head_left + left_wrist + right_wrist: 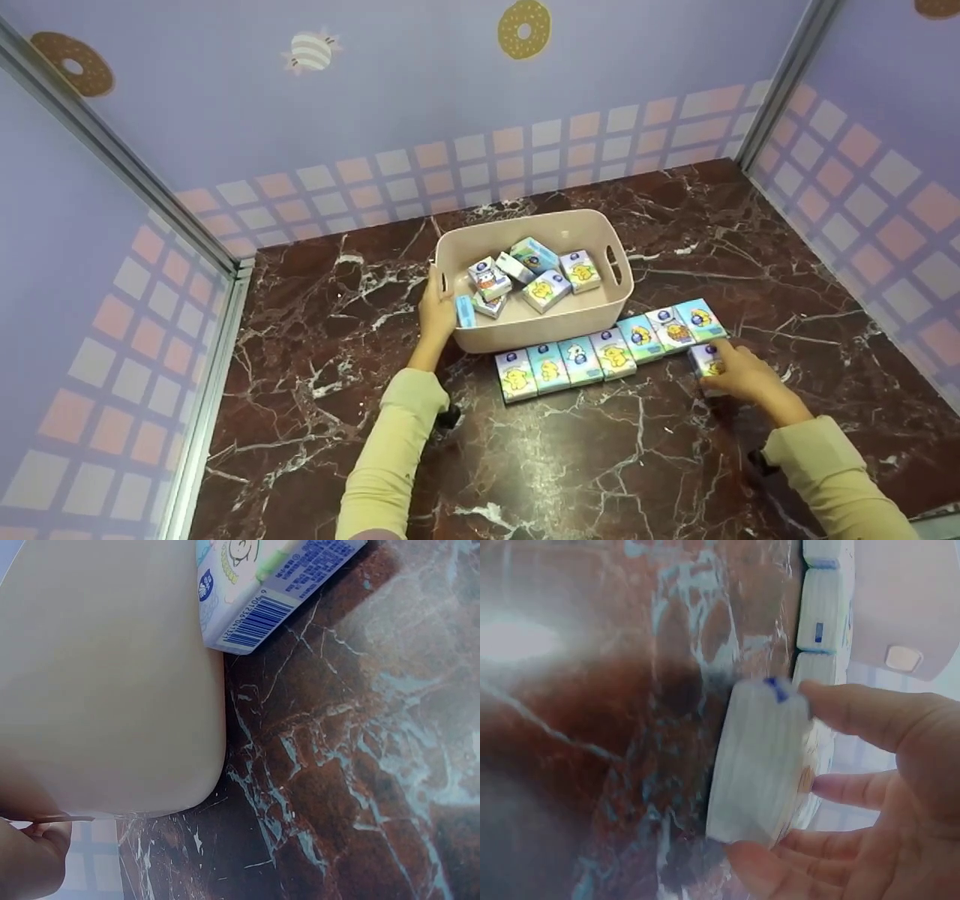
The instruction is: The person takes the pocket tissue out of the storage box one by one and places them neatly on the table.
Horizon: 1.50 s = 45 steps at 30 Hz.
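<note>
Where the right hand (746,373) pinches: a small printed pack (707,358) is just near of the right end of the row (581,361), its edges between thumb and fingers; whether it touches the tabletop (577,457) I cannot tell.
Row: seven packs lie flat side by side along the near side of the beige bin (540,326) and run right past its corner, the right-hand ones set slightly farther back.
Bin: loose packs (546,291) lie inside at odd angles.
Left hand (436,311): it grips the bin's left handle.
Risk at the row's end: pushing the held pack far could, I judge, nudge the end packs askew; a pinch by edges alone might let it twist.
Risk at the bin: a tug toward the near side would probably shove the row, which lies close against it.
Walls (405,90): lilac panels stand at left, far and right.
</note>
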Tool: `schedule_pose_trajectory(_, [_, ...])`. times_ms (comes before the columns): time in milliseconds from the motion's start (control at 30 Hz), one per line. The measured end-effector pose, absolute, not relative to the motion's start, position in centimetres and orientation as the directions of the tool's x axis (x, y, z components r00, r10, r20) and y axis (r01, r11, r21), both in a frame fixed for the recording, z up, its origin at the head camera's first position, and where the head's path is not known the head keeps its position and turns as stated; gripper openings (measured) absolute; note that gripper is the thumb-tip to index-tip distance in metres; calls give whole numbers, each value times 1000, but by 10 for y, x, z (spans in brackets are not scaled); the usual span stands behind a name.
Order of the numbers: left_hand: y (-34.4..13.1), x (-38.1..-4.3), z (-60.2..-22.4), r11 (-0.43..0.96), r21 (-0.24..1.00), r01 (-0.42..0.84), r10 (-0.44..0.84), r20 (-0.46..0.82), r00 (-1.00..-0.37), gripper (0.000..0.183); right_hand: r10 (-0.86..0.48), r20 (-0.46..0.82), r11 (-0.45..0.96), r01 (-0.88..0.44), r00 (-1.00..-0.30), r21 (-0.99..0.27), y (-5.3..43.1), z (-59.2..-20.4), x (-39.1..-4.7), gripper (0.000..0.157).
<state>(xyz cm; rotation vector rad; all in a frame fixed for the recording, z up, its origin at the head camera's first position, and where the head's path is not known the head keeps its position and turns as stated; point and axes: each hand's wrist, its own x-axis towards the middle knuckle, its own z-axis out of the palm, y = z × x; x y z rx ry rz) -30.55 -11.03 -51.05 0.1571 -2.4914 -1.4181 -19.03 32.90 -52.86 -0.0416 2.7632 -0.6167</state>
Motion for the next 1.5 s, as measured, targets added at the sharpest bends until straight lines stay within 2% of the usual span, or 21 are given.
schedule_pose_trajectory(200, [-110, -307, -509, 480, 877, 21, -250, 160, -955, 66, -64, -312, 917, 68, -948, -394, 334, -525, -197, 68])
schedule_pose_trajectory(300, [-115, -307, -509, 492, 869, 57, -224, 189, -956, 65, -54, -325, 918, 81, -944, -389, 336, -524, -200, 69])
schedule_pose_trajectory(433, [-129, -341, -565, 599, 792, 116, -227, 306, -925, 66, -55, -317, 915, 79, -947, -396, 337, -523, -202, 69])
schedule_pose_trajectory(533, [-134, -364, -597, 605, 791, 94, -242, 295, -924, 66, -59, -316, 912, 78, -947, -402, 337, -522, -204, 69])
schedule_pose_trajectory(633, [-134, -360, -591, 555, 828, 77, -223, 238, -945, 65, -60, -336, 914, 83, -940, -396, 337, -519, -204, 70])
schedule_pose_trajectory(733, [-133, -360, -595, 560, 823, 95, -240, 271, -932, 65, -67, -348, 924, 73, -935, -374, 335, -508, -207, 75])
schedule_pose_trajectory(833, [-133, -358, -596, 557, 825, 95, -234, 266, -935, 67, -88, -304, 936, 25, -949, -350, 328, -485, -213, 77])
schedule_pose_trajectory(1000, [-133, -353, -592, 511, 856, 77, -226, 220, -949, 66, -163, -109, 919, -111, -981, -379, 296, -436, -232, 66])
schedule_pose_trajectory(1100, [-133, -355, -594, 510, 855, 95, -226, 239, -944, 64, -224, 4, 885, -205, -975, -418, 269, -416, -246, 57])
schedule_pose_trajectory(1133, [-132, -353, -590, 505, 860, 74, -219, 211, -953, 64, -247, 26, 873, -234, -969, -427, 259, -412, -251, 55])
schedule_pose_trajectory(1200, [-133, -357, -596, 519, 849, 96, -234, 249, -940, 63, -305, 50, 845, -294, -951, -446, 241, -407, -264, 52])
schedule_pose_trajectory(1267, [-133, -357, -594, 520, 852, 62, -226, 207, -952, 64, -359, 35, 819, -333, -933, -468, 223, -403, -279, 50])
schedule_pose_trajectory(1333, [-134, -364, -606, 528, 844, 92, -237, 251, -939, 65, -399, -1, 797, -347, -917, -494, 208, -400, -295, 49])
schedule_pose_trajectory(1367, [-134, -367, -611, 535, 838, 108, -242, 274, -931, 66, -409, -27, 789, -339, -912, -512, 201, -398, -303, 49])
schedule_pose_trajectory(1467, [-132, -362, -602, 508, 856, 92, -218, 231, -948, 65, -407, -109, 783, -285, -907, -553, 183, -394, -325, 51])
schedule_pose_trajectory(1500, [-131, -361, -602, 503, 856, 119, -226, 263, -938, 65, -402, -137, 785, -264, -905, -560, 178, -394, -331, 52])
